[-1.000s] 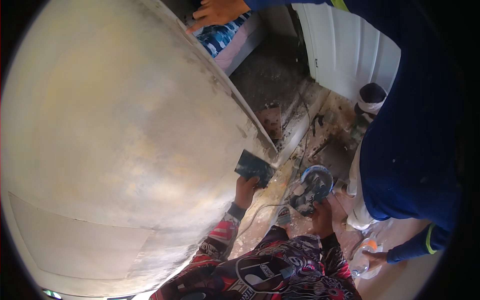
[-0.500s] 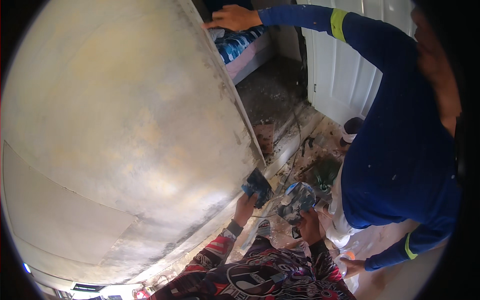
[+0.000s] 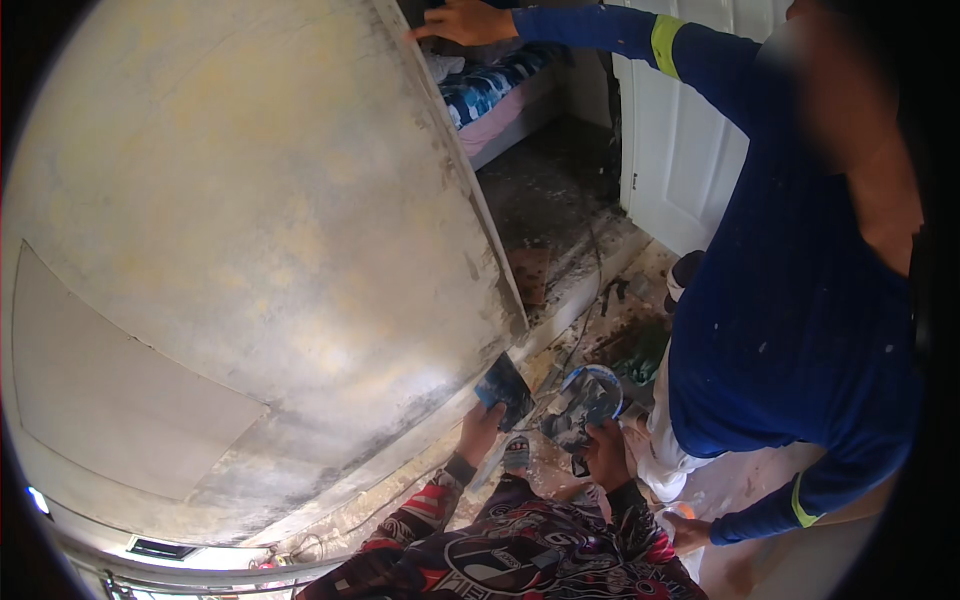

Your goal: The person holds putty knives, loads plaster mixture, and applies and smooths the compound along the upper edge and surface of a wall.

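My left hand (image 3: pixel 482 434) is closed on a dark, flat rectangular scraper (image 3: pixel 506 390), held up beside the lower edge of the plastered wall (image 3: pixel 270 230). In my right hand (image 3: pixel 607 455) is a second flat plate (image 3: pixel 575 412), its face smeared with grey and whitish paste. The two tools are apart, side by side in front of me, and neither touches the wall. Behind the right plate shows part of a round blue-rimmed container (image 3: pixel 616 384); the plate hides much of it.
A co-worker in a dark blue top (image 3: pixel 780 350) stands close on my right, one hand (image 3: pixel 462 22) at the wall's far edge. Beyond the doorway is a bed (image 3: pixel 490 95). A white door (image 3: pixel 685 150) stands open. A cable (image 3: pixel 598 270) crosses the debris-strewn floor.
Both my hands have shifted slightly left and down in the picture, still holding their tools. The view has shifted a little. The co-worker's hand remains at the wall's edge.
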Demonstrator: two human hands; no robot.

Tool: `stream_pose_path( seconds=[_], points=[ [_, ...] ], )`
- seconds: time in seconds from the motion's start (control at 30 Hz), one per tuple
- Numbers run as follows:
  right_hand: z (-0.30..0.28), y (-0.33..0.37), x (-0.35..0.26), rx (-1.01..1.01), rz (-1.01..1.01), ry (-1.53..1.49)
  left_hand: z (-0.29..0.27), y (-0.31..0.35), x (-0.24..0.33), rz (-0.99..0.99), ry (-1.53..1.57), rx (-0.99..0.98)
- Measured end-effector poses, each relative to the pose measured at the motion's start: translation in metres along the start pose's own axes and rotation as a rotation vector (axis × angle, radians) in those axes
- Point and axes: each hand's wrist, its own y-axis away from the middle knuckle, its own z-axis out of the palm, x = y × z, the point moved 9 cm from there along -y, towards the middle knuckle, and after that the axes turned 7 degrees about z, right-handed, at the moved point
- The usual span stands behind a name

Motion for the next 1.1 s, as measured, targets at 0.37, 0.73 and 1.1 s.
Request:
stream_pose_path(
  seconds=[0.37,0.73,1.1],
  points=[
    [0.007,-0.001,-0.001,0.018,-0.036,0.036,-0.008,-0.011,0.024,0.189,-0.144,0.065],
    [0.026,-0.034,0.022,0.06,-0.145,0.09,-0.04,-0.051,0.066,-0.057,0.295,-0.027],
    [0.084,-0.085,0.006,0.117,-0.194,0.159,-0.102,-0.113,0.125,-0.039,0.417,-0.132]
  ],
)
